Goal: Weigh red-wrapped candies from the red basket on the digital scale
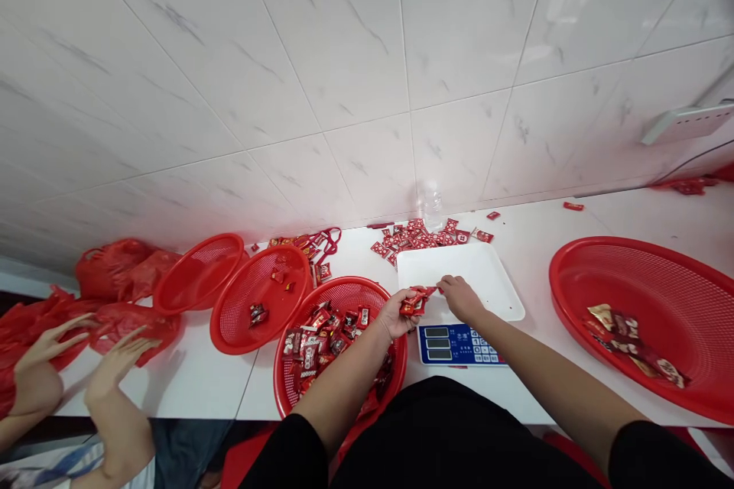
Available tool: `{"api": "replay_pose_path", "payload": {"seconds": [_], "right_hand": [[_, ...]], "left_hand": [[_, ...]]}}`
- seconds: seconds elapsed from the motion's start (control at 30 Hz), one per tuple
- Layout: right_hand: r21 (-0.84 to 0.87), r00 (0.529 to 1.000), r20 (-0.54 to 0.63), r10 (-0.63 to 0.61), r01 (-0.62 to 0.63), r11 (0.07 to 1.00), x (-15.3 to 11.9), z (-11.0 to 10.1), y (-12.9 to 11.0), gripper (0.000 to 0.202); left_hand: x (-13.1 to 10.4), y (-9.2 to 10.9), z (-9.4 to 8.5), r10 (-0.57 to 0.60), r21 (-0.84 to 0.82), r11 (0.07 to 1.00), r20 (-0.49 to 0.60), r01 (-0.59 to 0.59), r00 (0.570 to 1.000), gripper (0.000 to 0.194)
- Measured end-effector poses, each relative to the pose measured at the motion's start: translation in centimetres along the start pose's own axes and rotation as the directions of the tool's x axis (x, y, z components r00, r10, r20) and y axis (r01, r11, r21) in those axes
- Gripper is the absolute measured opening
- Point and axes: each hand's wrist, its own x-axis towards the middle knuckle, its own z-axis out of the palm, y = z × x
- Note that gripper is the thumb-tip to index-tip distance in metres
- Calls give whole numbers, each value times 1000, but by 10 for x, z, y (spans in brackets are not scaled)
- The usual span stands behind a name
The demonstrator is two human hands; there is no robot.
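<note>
My left hand (pixel 394 315) is closed round several small red wrapped sweets (pixel 415 304), held just over the left edge of the scale's white tray (pixel 487 263). Fingers pinched, my right hand (pixel 459 298) is above the tray and grips the tip of a red sweet wrapper (pixel 434 289) beside the left hand's bunch. Below the tray shows the scale's blue keypad panel (pixel 459 346). Under my left forearm stands a red basket (pixel 280 382) holding many wrapped sweets (pixel 310 355). Small red packets (pixel 416 235) lie heaped behind the tray.
Two red baskets (pixel 221 336) (pixel 166 294) stand to the left, the nearer with a few sweets. A large red basket (pixel 642 252) on the right holds several packets. At far left, another person's hands (pixel 123 355) touch red plastic bags (pixel 138 317). A clear container (pixel 430 202) stands by the tiled wall.
</note>
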Motion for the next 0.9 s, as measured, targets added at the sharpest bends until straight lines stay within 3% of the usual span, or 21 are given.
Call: {"api": "replay_pose_path", "payload": {"seconds": [0.17,0.4,0.57,0.7,0.8,0.9], "right_hand": [[315,988,-18,154,-141,938,-13,7,-6,28],[690,969,115,217,-235,685,-30,4,-27,43],[820,944,262,202,-328,470,-41,-10,-35,28],[845,953,166,253,-270,461,-44,-13,-39,28],[858,961,86,262,-205,471,-46,-14,-46,30],[875,963,20,268,-146,461,-48,-17,-55,33]], "left_hand": [[1,-3,4,-24,29,999,41,23,999,26],[2,-8,13,-21,182,983,80,6,997,34],[2,-10,15,5,272,962,118,-37,993,43],[2,-13,17,21,230,972,124,-49,992,55],[3,-15,17,-17,111,994,69,9,997,46],[3,-13,18,-72,-24,997,95,75,993,35]]}}
